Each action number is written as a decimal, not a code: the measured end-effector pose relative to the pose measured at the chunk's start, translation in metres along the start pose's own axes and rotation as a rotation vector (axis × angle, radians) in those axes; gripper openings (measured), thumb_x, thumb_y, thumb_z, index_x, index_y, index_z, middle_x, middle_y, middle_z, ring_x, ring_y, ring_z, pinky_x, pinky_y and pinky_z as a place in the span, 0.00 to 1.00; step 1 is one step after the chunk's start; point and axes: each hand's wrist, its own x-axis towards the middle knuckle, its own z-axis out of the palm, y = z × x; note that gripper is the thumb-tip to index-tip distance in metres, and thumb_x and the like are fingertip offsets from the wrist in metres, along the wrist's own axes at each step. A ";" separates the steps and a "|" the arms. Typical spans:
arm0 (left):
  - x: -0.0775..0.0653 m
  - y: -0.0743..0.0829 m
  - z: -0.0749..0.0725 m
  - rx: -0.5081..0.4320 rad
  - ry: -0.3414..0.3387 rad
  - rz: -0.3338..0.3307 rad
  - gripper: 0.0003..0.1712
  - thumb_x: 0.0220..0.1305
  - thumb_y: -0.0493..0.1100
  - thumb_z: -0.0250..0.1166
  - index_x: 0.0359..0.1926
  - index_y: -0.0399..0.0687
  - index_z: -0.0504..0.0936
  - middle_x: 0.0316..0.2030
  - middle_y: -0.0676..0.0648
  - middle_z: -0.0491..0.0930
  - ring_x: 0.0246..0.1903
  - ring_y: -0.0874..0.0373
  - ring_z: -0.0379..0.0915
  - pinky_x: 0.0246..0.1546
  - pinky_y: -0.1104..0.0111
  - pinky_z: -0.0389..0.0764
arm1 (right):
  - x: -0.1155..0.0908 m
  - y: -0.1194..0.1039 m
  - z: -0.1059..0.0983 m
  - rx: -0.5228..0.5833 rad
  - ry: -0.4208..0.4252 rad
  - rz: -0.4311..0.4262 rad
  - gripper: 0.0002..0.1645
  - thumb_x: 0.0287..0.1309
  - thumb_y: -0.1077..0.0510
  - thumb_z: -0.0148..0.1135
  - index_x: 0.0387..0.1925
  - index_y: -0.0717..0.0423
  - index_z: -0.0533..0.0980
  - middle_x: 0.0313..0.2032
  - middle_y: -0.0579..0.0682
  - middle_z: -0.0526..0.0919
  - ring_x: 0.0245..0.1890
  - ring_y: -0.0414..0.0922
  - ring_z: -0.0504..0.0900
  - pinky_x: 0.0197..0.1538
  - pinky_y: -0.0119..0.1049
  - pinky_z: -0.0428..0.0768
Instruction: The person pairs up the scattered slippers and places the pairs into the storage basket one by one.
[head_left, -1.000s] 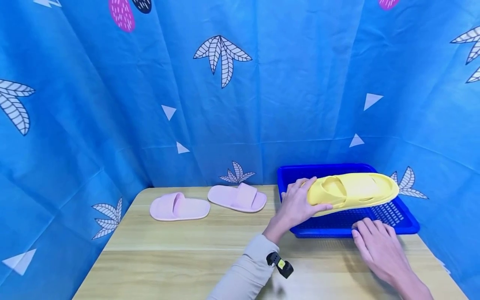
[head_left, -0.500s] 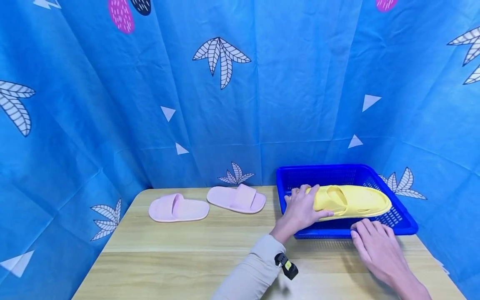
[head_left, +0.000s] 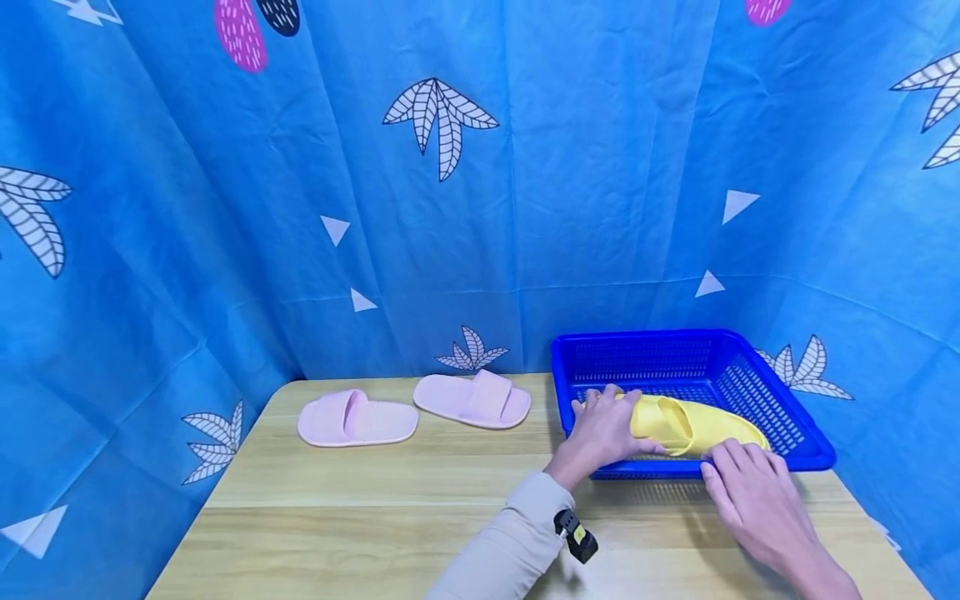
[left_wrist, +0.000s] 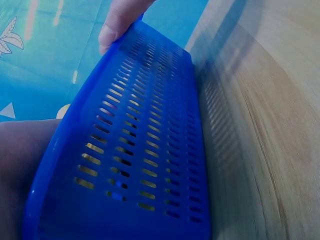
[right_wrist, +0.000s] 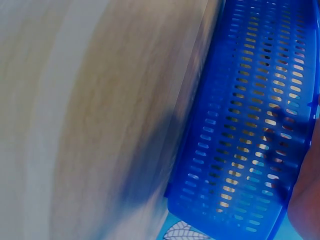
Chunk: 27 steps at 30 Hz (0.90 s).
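In the head view my left hand (head_left: 603, 429) holds the left end of a yellow slipper (head_left: 723, 425), fingers over the far side and thumb on the near side. The slipper lies low inside a blue plastic basket (head_left: 813, 450), behind its front wall. My right hand (head_left: 761, 496) grips the basket's front rim, hiding part of the slipper's right end. The left wrist view shows a thumb (left_wrist: 112, 32) against the outside of the rim. Through the slots of the basket wall (right_wrist: 240, 115), bits of yellow show in the right wrist view.
Two pink slippers, one at the left (head_left: 360, 418) and one nearer the basket (head_left: 476, 398), lie on the wooden table (head_left: 337, 525). A blue patterned curtain (head_left: 600, 167) hangs behind and along both sides. A black band (head_left: 576, 535) is on the left wrist.
The yellow slipper has gone down from above the rim into the basket, with my left hand still on it. My right hand has stayed on the front rim.
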 end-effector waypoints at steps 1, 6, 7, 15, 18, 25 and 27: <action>0.000 0.000 0.000 0.001 -0.007 -0.002 0.52 0.46 0.82 0.68 0.71 0.70 0.73 0.62 0.54 0.76 0.58 0.46 0.74 0.55 0.42 0.75 | 0.000 0.000 0.000 -0.001 -0.001 0.001 0.04 0.69 0.56 0.56 0.37 0.50 0.74 0.37 0.48 0.75 0.43 0.56 0.73 0.48 0.56 0.65; -0.001 0.000 0.001 -0.009 -0.040 -0.016 0.52 0.45 0.82 0.69 0.70 0.70 0.74 0.62 0.55 0.77 0.59 0.45 0.74 0.56 0.41 0.75 | 0.000 -0.001 0.000 0.002 -0.003 0.001 0.03 0.68 0.56 0.57 0.38 0.50 0.74 0.37 0.49 0.76 0.44 0.56 0.73 0.48 0.57 0.65; -0.001 0.000 0.001 -0.018 -0.047 -0.018 0.52 0.45 0.81 0.70 0.70 0.70 0.74 0.62 0.56 0.77 0.58 0.46 0.74 0.56 0.42 0.75 | 0.000 -0.001 0.000 0.002 -0.001 0.000 0.03 0.68 0.56 0.56 0.38 0.50 0.74 0.37 0.49 0.76 0.43 0.56 0.73 0.48 0.57 0.65; -0.002 0.000 -0.002 -0.075 -0.129 -0.044 0.48 0.48 0.75 0.73 0.70 0.67 0.75 0.62 0.56 0.74 0.58 0.48 0.73 0.58 0.45 0.75 | 0.001 -0.002 0.000 0.002 0.009 -0.002 0.03 0.69 0.57 0.56 0.38 0.49 0.75 0.37 0.47 0.76 0.43 0.53 0.73 0.47 0.56 0.65; -0.002 0.000 -0.002 -0.084 -0.136 -0.040 0.49 0.48 0.74 0.74 0.70 0.67 0.74 0.62 0.56 0.75 0.58 0.50 0.73 0.59 0.47 0.74 | 0.000 -0.002 0.000 0.002 0.009 0.001 0.03 0.69 0.56 0.55 0.37 0.49 0.75 0.37 0.47 0.76 0.43 0.53 0.73 0.48 0.56 0.65; -0.004 -0.001 -0.005 -0.068 -0.118 0.002 0.46 0.50 0.73 0.75 0.69 0.68 0.76 0.61 0.57 0.76 0.56 0.55 0.74 0.57 0.53 0.74 | 0.000 -0.001 0.001 0.001 0.009 0.006 0.04 0.70 0.56 0.55 0.38 0.49 0.75 0.37 0.47 0.76 0.43 0.53 0.73 0.48 0.56 0.65; -0.005 -0.002 -0.007 -0.057 -0.115 0.017 0.45 0.50 0.73 0.74 0.69 0.68 0.76 0.61 0.58 0.76 0.55 0.56 0.73 0.56 0.57 0.75 | -0.001 -0.001 0.001 0.001 0.005 0.011 0.04 0.70 0.56 0.55 0.38 0.49 0.75 0.37 0.48 0.77 0.44 0.54 0.73 0.48 0.57 0.65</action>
